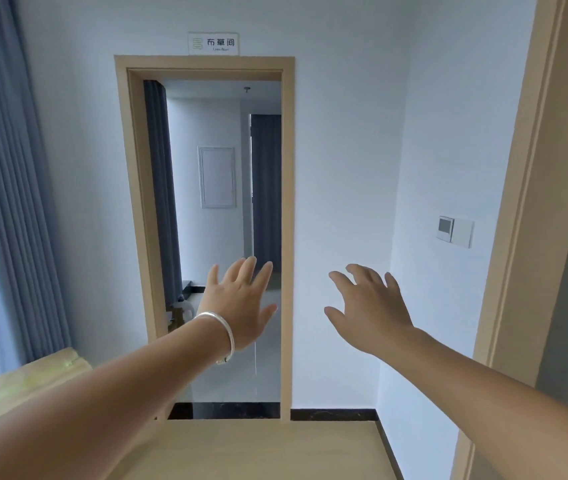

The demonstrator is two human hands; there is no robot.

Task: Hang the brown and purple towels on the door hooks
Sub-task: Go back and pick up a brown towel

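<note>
Towels: neither the brown nor the purple towel shows anywhere in the head view, and no door hooks can be made out either.
Left hand: the left hand [241, 303] is raised in front of the person, back toward the camera, fingers straight and slightly spread, grasping nothing; a silver bracelet [222, 332] circles its wrist.
Right hand: the right hand [369, 306] is raised at 3 o'clock of the left one, well apart from it, fingers spread and loosely bent, released and holding nothing.
Doorway: an open doorway [206, 237] with a tan wooden frame [287, 237] stands straight ahead; the left hand overlaps its lower half, the right hand lies against the white wall at 3 o'clock of it.
Sign: a small plate [213, 43] with characters sits on the wall at 12 o'clock of the doorway.
Wall switch: a white panel [455, 232] is mounted on the side wall at 1 o'clock of the right hand.
Second frame: another tan door frame [531, 202] runs along the right edge.
Curtain: blue-grey curtains [9, 185] hang at 9 o'clock.
Floor: light wood flooring [258, 448] lies at 6 o'clock, with a pale wrapped object [23, 379] at 8 o'clock.
</note>
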